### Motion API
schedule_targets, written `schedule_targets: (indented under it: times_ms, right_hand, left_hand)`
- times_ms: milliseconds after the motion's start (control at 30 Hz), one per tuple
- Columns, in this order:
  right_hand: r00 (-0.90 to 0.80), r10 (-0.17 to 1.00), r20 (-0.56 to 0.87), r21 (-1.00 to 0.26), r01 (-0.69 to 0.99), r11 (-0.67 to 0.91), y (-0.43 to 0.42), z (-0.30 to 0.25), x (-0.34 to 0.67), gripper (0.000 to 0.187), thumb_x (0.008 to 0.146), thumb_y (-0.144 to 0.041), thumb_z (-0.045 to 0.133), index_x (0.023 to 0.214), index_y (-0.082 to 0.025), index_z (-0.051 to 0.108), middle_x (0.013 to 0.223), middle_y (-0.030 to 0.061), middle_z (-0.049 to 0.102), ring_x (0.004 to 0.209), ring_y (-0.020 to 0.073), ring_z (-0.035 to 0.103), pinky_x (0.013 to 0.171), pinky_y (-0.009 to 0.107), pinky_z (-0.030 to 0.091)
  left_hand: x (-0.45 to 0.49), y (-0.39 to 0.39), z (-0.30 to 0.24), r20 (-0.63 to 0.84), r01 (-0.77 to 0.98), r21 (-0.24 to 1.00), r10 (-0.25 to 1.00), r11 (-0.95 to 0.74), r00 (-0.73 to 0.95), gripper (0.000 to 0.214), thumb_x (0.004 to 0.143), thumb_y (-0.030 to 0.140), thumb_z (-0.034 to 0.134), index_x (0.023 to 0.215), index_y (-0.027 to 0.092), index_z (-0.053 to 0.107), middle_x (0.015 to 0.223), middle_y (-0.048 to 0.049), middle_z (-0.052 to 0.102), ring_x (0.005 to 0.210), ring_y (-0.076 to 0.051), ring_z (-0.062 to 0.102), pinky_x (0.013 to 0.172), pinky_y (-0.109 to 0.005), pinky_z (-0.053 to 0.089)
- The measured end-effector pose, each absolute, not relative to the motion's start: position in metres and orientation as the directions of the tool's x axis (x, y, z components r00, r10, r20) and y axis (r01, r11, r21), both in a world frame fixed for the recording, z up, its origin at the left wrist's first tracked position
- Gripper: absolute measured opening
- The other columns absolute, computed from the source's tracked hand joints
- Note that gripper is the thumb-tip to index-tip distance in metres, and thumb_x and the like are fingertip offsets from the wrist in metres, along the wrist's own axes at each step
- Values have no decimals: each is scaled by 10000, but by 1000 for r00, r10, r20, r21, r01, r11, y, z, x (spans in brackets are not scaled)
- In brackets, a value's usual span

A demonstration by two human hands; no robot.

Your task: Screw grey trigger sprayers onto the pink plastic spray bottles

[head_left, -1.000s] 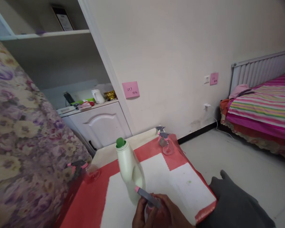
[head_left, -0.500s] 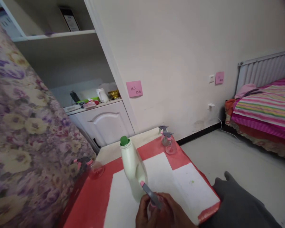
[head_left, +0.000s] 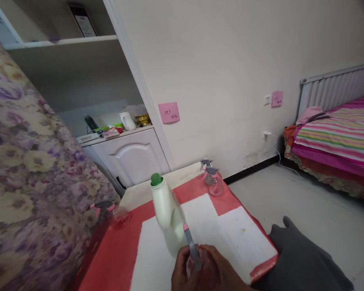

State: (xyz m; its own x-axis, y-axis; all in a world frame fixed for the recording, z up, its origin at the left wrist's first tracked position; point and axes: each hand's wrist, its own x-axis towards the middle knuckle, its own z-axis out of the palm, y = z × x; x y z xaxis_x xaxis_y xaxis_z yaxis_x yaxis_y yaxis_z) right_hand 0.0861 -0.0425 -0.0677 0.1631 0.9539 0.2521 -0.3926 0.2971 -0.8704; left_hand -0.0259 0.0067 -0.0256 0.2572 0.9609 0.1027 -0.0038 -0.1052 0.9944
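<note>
Your left hand point(head_left: 180, 268) and right hand point(head_left: 226, 266) are both closed around a pink-and-grey spray bottle point(head_left: 192, 247), held low over the desk point(head_left: 145, 190), just on your side of the pale green jug point(head_left: 163, 206). To your right, white paper point(head_left: 245, 238) opens out almost to the desk's right edge. Beyond it, two spray bottles point(head_left: 216, 187) stand near the far right corner; another spray bottle point(head_left: 119, 217) sits by the left edge, near the floral curtain point(head_left: 39, 161).
</note>
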Motion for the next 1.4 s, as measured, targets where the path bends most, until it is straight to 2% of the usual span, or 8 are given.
schedule_targets:
  times_ms: [267,433,533,767,900,1100,1267,1400]
  right_hand:
    - [125,939,319,-897,-280,342,-46,-76,91,740,614,-122,785,1271,-293,490,1324,92,610,1267,312,559,1074,482,448]
    - [141,941,307,-920,-211,331,-46,-71,92,676,648,-219,790,1252,-294,497,1286,86,629,1237,313,583,1065,488,452]
    - [121,938,324,-898,-274,345,-46,-70,91,651,644,-247,805,1216,-300,498,1294,81,624,1209,304,604,1052,485,463]
    - [168,944,283,-942,-135,306,-42,-82,93,651,671,-359,811,1245,-301,509,1244,82,643,1153,297,624,1023,471,475]
    - [157,948,278,-947,-124,298,-43,-87,93,708,646,-377,826,1272,-304,503,1243,83,638,1152,303,617,1016,468,471]
    - [175,951,254,-945,-165,282,-44,-83,92,633,657,-399,814,1223,-298,550,1209,76,657,1162,313,613,1013,471,471]
    - [170,956,238,-952,-153,264,-46,-73,93,563,691,-403,789,1200,-300,570,1184,61,675,1155,295,621,1020,457,474]
    - [170,949,266,-939,-178,296,-45,-78,91,644,654,-323,804,1238,-295,533,1264,77,638,1188,298,605,1049,467,457]
  left_hand:
    - [-33,2,-25,137,8,989,936,-147,325,475,697,524,724,1051,209,694,1132,-88,732,1103,-294,645,981,-353,500]
    - [-29,2,-18,154,-19,988,935,-156,319,365,695,489,735,922,206,702,950,-60,747,947,-265,671,837,-313,546]
    - [-26,3,-20,157,-5,987,952,-162,262,346,692,478,737,898,205,687,902,-47,733,911,-254,669,808,-303,546]
    - [-37,10,-25,137,30,987,922,-158,362,459,714,524,708,1041,203,697,1136,-89,732,1114,-293,644,988,-361,505]
    - [-39,12,-23,105,87,985,913,-151,393,415,696,487,739,988,194,704,1076,-89,749,1059,-292,666,936,-345,530]
    - [-23,4,-23,151,64,984,968,-166,199,387,662,485,760,925,208,698,932,-50,745,929,-265,669,852,-323,540]
    - [-25,4,-26,251,85,956,933,-280,258,428,742,551,665,1004,216,709,1046,-78,712,1049,-290,635,944,-373,505]
    - [-34,4,-25,193,53,974,931,-220,310,453,726,538,697,1049,219,710,1146,-92,726,1134,-307,633,1028,-401,476]
